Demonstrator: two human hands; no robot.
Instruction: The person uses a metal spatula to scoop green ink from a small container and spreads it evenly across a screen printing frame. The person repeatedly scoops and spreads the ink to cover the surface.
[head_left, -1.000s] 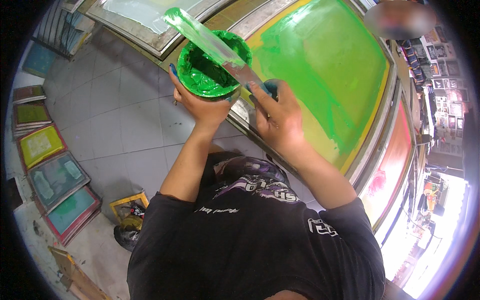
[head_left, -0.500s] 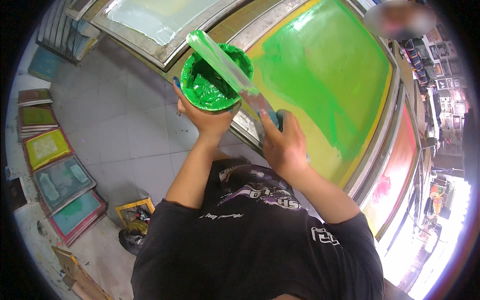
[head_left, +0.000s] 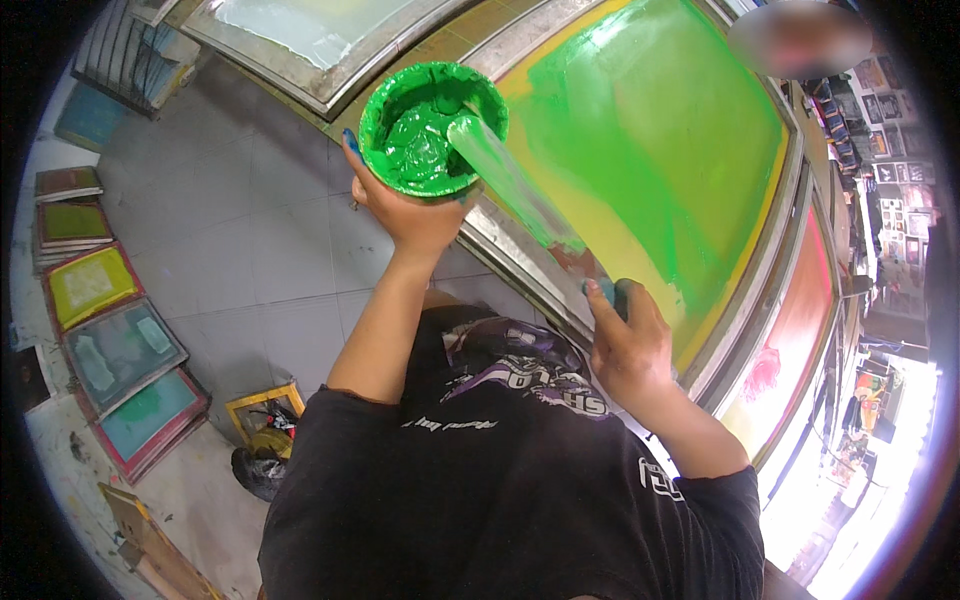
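Note:
My left hand (head_left: pixel 418 222) grips a round tub (head_left: pixel 372 125) from below and the near side, one blue-stained fingertip showing at its left. Thick, glossy green ink (head_left: pixel 420 145) lies inside, and the rim is smeared with it. In my right hand (head_left: pixel 632 345) is the handle of a long, flat spatula (head_left: pixel 520 195), its blade coated in green. The blade's rounded tip is at the tub's right rim; whether it touches cannot be told. Just beyond my right hand lies a framed printing screen (head_left: pixel 640 140) with green ink spread over its yellow-green mesh.
Another framed screen (head_left: pixel 300 35), pale grey, lies at the upper left, and a pink-red one (head_left: pixel 790 345) at the right. Several coloured frames (head_left: pixel 125 350) lean along the left wall. A yellow-framed box (head_left: pixel 265 410) with clutter stands on the tiled floor (head_left: pixel 250 250).
The spatula has moved right and toward me, its tip dropping from beyond the tub's far left rim to the right rim. The tub has tilted and shifted slightly away from me.

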